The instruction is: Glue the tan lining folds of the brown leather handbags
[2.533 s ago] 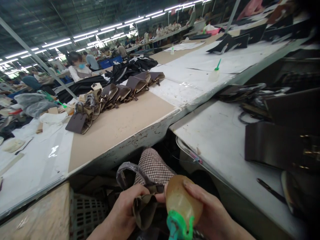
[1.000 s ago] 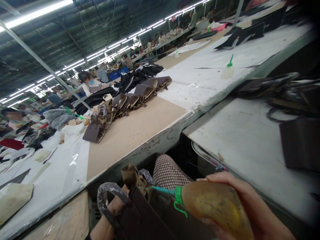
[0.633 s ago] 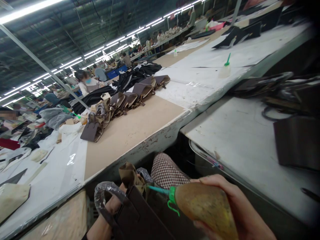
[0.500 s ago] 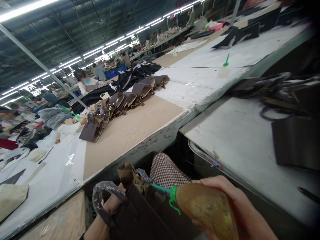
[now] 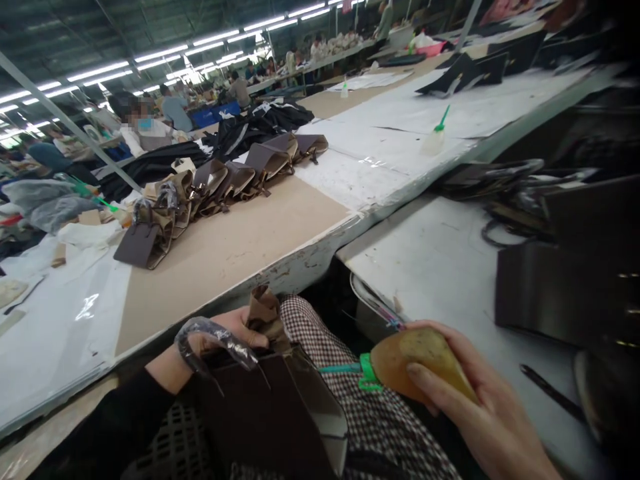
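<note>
My left hand (image 5: 220, 333) grips the top edge of a dark brown handbag (image 5: 260, 413) on my lap, beside its plastic-wrapped handle (image 5: 210, 333) and a tan folded flap (image 5: 265, 313). My right hand (image 5: 470, 400) is wrapped round a yellowish squeeze bottle (image 5: 425, 363) with a green cap and a thin teal nozzle (image 5: 340, 368). The nozzle points left at the bag's open side panel and stops just short of it.
A long worktable (image 5: 240, 247) ahead carries a row of brown bags (image 5: 220, 183). A white bench (image 5: 440, 267) on the right holds dark leather pieces (image 5: 565, 287) and another glue bottle (image 5: 433, 137). Other people work at the far tables.
The bag has dropped lower onto my lap and my left hand now shows at its top. The bottle has pulled back to the right, so its nozzle is clear of the bag.
</note>
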Demonstrator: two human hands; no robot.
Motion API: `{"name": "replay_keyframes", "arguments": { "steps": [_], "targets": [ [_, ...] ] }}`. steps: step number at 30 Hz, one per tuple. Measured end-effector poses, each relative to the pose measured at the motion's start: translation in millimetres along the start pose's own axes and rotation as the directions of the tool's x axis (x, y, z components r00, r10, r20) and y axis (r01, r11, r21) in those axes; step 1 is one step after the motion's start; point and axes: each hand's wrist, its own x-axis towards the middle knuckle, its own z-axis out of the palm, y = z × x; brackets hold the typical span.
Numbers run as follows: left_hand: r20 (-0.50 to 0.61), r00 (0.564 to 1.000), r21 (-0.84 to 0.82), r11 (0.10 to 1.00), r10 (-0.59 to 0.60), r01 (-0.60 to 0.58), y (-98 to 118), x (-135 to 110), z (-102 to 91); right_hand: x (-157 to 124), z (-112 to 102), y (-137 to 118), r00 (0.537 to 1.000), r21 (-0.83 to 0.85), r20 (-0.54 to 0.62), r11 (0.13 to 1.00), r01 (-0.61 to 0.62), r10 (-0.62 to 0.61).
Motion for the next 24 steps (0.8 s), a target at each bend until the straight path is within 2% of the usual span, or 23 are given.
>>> {"name": "replay_keyframes", "arguments": {
  "steps": [4,8,13,17,24],
  "targets": [
    [0.02,1.0,-0.018,1.0,0.008,-0.008,-8.5,33.9,-4.6,12.2,5.5,10.8,0.998,-0.002,0.031,0.999,-0.048,0.048],
    [0.007,1.0,-0.03,1.0,0.01,-0.009,-11.3,48.1,-1.7,22.7,13.1,17.4,0.999,-0.014,0.051,1.0,0.001,0.0],
    [-0.034,0.999,-0.064,0.998,0.006,-0.008,-9.7,52.6,4.6,38.9,20.4,17.2,0.987,-0.099,0.061,0.983,0.153,-0.148],
    [-0.044,0.999,-0.086,0.996,0.0,-0.003,-7.1,52.4,7.2,48.5,25.0,15.7,0.971,-0.146,0.086,0.962,0.232,-0.221],
    [-0.024,1.0,-0.105,0.994,-0.018,0.015,-4.6,52.5,13.1,47.1,18.6,7.6,0.962,-0.244,0.113,0.932,0.269,-0.249]
  ]
}}
